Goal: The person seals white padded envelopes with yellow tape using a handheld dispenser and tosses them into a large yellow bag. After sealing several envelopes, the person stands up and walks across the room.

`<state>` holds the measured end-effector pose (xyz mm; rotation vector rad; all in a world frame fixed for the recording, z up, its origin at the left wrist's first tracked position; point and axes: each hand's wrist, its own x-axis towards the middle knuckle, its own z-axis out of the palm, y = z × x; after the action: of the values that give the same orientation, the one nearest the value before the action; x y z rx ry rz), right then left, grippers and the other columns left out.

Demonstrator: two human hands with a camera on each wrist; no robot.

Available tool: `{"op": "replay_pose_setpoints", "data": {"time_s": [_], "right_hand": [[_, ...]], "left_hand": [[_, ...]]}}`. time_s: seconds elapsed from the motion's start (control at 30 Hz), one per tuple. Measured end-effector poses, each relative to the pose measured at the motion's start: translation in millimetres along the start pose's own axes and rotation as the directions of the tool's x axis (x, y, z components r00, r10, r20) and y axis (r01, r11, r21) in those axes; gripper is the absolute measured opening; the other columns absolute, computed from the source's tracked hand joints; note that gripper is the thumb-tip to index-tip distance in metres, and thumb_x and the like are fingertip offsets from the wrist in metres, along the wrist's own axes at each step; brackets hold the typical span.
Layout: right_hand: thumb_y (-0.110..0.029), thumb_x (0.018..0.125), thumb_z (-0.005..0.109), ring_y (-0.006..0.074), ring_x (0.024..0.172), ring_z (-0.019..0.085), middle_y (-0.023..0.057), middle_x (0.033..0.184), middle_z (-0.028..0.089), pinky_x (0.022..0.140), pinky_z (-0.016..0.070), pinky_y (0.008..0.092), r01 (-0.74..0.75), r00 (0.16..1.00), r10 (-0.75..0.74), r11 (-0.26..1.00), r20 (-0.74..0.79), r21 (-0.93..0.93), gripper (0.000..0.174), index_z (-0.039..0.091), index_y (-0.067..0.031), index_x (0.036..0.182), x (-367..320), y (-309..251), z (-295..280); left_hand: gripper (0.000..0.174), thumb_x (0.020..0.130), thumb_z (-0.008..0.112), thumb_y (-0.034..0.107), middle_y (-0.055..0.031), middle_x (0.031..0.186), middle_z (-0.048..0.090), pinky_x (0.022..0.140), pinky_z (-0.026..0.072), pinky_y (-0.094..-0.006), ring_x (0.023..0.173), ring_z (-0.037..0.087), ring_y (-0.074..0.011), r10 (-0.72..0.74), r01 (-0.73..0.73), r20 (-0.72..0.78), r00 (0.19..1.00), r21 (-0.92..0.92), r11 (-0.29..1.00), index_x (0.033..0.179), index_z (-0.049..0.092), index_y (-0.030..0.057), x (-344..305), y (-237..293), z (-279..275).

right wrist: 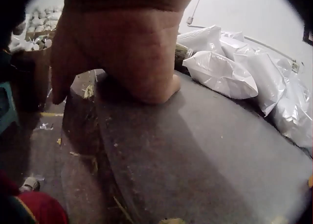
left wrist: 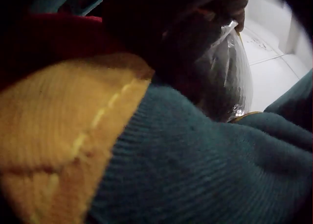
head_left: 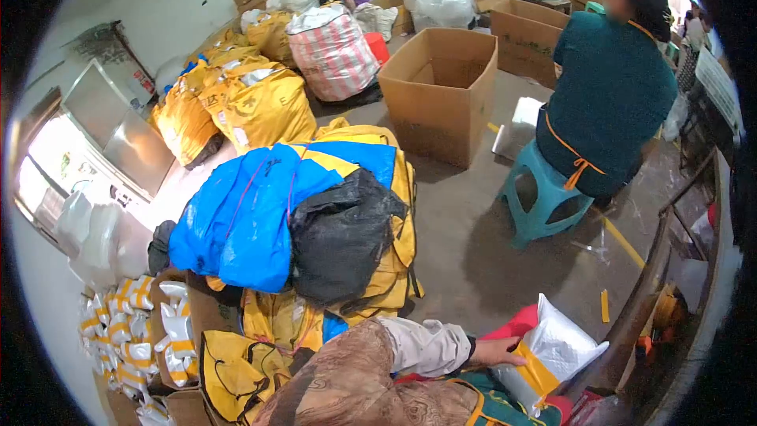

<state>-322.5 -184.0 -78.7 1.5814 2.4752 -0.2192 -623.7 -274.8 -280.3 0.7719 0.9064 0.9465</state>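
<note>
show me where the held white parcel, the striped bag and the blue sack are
White parcel (head_left: 559, 342): head view, on its white side beside the yellow band
Striped bag (head_left: 334, 55): head view, front side
Blue sack (head_left: 236, 217): head view, middle

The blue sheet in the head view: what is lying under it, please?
Yellow material shows past the lower and right edges of the blue sheet. A black sheet hides part of this side. Under the middle, nothing can be seen; it is covered.
</note>
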Motion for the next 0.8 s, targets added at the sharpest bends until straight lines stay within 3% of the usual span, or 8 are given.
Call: {"op": "replay_pose_setpoints", "data": {"time_s": [0.07,0.23,0.37,0.57,0.6,0.67,0.73,0.8], "right_hand": [[-0.051,0.082,0.066,0.035,0.122,0.047,0.0208,0.133,0.051,0.105,0.0372,0.0471,-0.021,1.0,0.02,0.999,-0.006,-0.04,0.079,0.042,-0.0004,0.137,-3,9,-9],[-0.05,0.083,0.067,0.0377,0.119,0.05,0.0228,0.129,0.053,0.104,0.0384,0.0454,-0.177,0.984,0.163,0.949,-0.076,-0.259,0.077,0.045,0.0026,0.134,-37,67,-44],[-0.049,0.083,0.068,0.0398,0.116,0.052,0.0243,0.126,0.056,0.103,0.0393,0.0439,-0.364,0.931,0.315,0.837,-0.184,-0.409,0.075,0.047,0.0049,0.132,-74,118,-59],[-0.046,0.087,0.065,0.0413,0.114,0.052,0.0236,0.124,0.057,0.103,0.0391,0.0438,-0.524,0.833,0.407,0.797,-0.376,-0.299,0.069,0.051,0.0078,0.128,-84,169,-9],[-0.046,0.086,0.066,0.0413,0.115,0.051,0.0228,0.124,0.058,0.104,0.0384,0.0439,-0.484,0.823,0.448,0.875,-0.35,-0.017,0.069,0.051,0.0062,0.128,-82,192,9],[-0.047,0.085,0.068,0.0413,0.118,0.05,0.0211,0.125,0.058,0.105,0.037,0.0441,-0.288,0.827,0.482,0.805,-0.289,0.52,0.068,0.052,0.0032,0.129,-71,235,39],[-0.055,0.078,0.072,0.044,0.123,0.047,0.019,0.135,0.053,0.107,0.0343,0.0454,-0.177,0.875,0.435,0.698,-0.214,0.694,0.08,0.051,-0.0014,0.134,-59,203,47],[-0.047,0.082,0.07,0.0362,0.113,0.052,0.0161,0.131,0.054,0.093,0.0405,0.0389,-0.095,0.921,0.366,0.545,-0.135,0.833,0.076,0.043,-0.0028,0.138,-20,164,68]], "left_hand": [[0.072,0.089,0.068,0.034,-0.0094,0.139,0.048,0.108,0.0321,-0.0334,0.128,0.043,-0.0187,0.014,-0.015,-0.065,0.998,-0.015,1.0,0.143,0.033,0.0024,-10,4,-9],[0.068,0.095,0.055,0.043,-0.009,0.141,0.047,0.108,0.0355,-0.0348,0.128,0.046,-0.0202,-0.038,-0.009,-0.147,0.988,-0.306,0.952,0.146,0.03,0.0061,-21,-1,-19],[0.064,0.095,0.056,0.042,-0.0077,0.14,0.05,0.104,0.0416,-0.0346,0.124,0.052,-0.0181,0.023,-0.053,-0.069,0.997,-0.459,0.887,0.145,0.034,0.0085,-13,1,-11],[0.065,0.095,0.056,0.043,-0.0074,0.139,0.051,0.104,0.041,-0.0341,0.124,0.052,-0.0183,-0.004,0.007,0.008,1.0,-0.402,0.916,0.145,0.035,0.0082,21,-3,7],[0.064,0.095,0.057,0.043,-0.0071,0.139,0.051,0.104,0.0407,-0.034,0.124,0.051,-0.0184,-0.002,0.011,0.024,1.0,-0.383,0.924,0.145,0.035,0.008,28,-4,8],[0.065,0.095,0.057,0.042,-0.0074,0.137,0.052,0.104,0.0403,-0.0335,0.124,0.051,-0.0185,-0.051,0.034,-0.07,0.996,-0.235,0.971,0.144,0.035,0.0076,44,-12,5],[0.068,0.093,0.059,0.044,-0.0087,0.136,0.053,0.103,0.0402,-0.0336,0.123,0.051,-0.0189,-0.067,0.046,-0.13,0.989,-0.158,0.986,0.144,0.035,0.0056,41,-11,12],[0.075,0.09,0.062,0.049,-0.011,0.134,0.053,0.102,0.0404,-0.0342,0.121,0.051,-0.0198,-0.047,0.027,-0.142,0.989,-0.14,0.99,0.143,0.036,0.002,28,15,22]]}}
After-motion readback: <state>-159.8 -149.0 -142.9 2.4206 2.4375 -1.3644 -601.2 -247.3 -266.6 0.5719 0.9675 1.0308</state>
